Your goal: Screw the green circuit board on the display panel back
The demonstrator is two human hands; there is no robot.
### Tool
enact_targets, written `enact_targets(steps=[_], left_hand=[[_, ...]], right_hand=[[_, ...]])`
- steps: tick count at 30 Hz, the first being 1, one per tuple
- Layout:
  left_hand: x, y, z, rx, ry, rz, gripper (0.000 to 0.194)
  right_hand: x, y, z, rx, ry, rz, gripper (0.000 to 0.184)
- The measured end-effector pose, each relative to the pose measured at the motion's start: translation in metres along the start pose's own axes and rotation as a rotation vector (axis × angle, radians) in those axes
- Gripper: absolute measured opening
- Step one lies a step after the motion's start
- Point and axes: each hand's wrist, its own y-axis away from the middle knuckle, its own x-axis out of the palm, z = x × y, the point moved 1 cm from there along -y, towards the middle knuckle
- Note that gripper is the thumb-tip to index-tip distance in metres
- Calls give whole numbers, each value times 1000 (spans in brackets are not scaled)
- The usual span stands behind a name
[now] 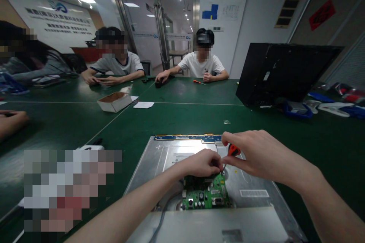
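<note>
In the head view, a silver metal display panel [253, 212] lies flat before me, with a green circuit board [207, 195] on its back. My right hand [253, 152] grips a screwdriver [234, 150] with a red and black handle. Its shaft slants down to the board's upper right corner. My left hand [207, 162] rests at the board's top edge, fingers curled together close to the screwdriver tip. Whatever those fingers pinch is hidden. A grey cable [162, 222] runs beside the board, and a blue circuit strip [185, 139] lines the panel's far edge.
A black monitor casing [285, 72] stands at the right, near blue and white tools [336, 108]. An open white box [114, 102] sits farther left. Across the green table [176, 117], several people are seated; another screwdriver [197, 81] lies before one person [202, 60].
</note>
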Motion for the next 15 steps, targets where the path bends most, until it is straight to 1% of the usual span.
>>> enact_targets(steps=[2,4,7,11,15], left_hand=[[0,0,-1,10,3,2,14],[-1,0,-1,16,3,2,14],[0,0,1,14,-3,1,13],[1,-1,3,7,-1,3,13],[1,-1,2,8,9,1,13]], right_hand=[[1,-1,-1,22,43,4,15],[1,-2,-2,21,66,10,13],[1,-1,-2,9,35,15,5],[0,1,-1,-8,-25,12,9],[1,2,-2,-3,-16,1,9]])
